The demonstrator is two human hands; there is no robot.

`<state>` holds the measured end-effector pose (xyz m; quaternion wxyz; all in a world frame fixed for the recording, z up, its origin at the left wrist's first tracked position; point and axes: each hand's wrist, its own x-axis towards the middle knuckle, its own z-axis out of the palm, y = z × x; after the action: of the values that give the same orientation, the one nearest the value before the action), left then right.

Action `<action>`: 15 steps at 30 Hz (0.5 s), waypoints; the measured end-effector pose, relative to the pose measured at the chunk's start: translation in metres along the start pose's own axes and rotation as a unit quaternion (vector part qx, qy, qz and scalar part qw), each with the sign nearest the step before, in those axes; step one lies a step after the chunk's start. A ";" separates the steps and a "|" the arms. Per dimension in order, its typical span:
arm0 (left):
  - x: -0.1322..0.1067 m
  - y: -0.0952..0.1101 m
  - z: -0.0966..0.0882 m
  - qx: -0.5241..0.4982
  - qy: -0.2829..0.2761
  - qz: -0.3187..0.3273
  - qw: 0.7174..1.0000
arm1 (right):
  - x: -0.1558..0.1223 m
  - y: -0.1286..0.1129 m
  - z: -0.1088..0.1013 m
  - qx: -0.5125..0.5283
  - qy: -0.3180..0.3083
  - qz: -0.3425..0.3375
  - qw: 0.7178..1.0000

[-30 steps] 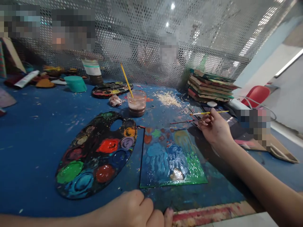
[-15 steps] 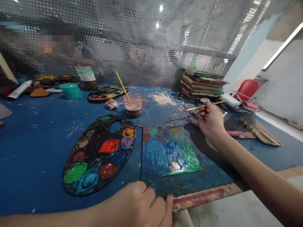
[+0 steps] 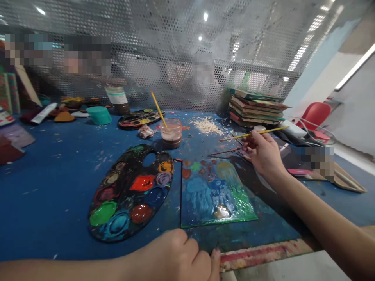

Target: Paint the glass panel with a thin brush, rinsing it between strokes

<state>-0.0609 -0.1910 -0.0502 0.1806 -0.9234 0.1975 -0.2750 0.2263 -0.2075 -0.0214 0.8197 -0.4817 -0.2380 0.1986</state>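
My right hand [image 3: 265, 154] pinches a thin yellow paintbrush [image 3: 263, 132], held nearly level above the table, its bristles pointing left. Below and to its left lies a small painting [image 3: 202, 199] with blue, green and brown wet-looking paint. My left hand [image 3: 178, 255] is closed with curled fingers at the front table edge, just below the painting; what is inside it, if anything, is hidden. Left of the painting rests a black oval palette [image 3: 125, 187] with several paint wells. A plastic jar [image 3: 171, 134] of murky water stands behind, with another yellow brush [image 3: 158, 109] leaning in it.
Wood shavings [image 3: 208, 125] lie behind the painting, beside a stack of boards [image 3: 258, 109]. A second palette [image 3: 140, 119], crumpled tissue [image 3: 145, 131] and a teal cup [image 3: 99, 115] stand further back. Perforated metal mesh [image 3: 175, 78] borders the table. A thin brush [image 3: 225, 152] lies near the painting.
The view has shifted slightly left, so things appear further right. The brush in my right hand has tipped a little, its bristle end moving left and down relative to the painting. My left hand stays put.
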 end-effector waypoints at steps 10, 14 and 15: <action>0.005 0.004 -0.012 -0.062 -0.063 -0.028 0.996 | 0.026 -0.023 0.122 -0.124 -0.226 -0.109 0.960; 0.005 0.007 -0.004 -0.040 -0.020 -0.026 0.999 | 0.033 -0.017 0.168 -0.431 -0.324 -0.167 0.825; 0.005 0.009 -0.001 -0.033 -0.013 -0.025 0.999 | 0.032 -0.014 0.174 -0.479 -0.337 -0.180 0.790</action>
<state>-0.0598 -0.2011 -0.0507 0.1452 -0.9372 0.1806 -0.2605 0.1518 -0.0751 0.0707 0.3722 -0.6637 -0.6462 0.0581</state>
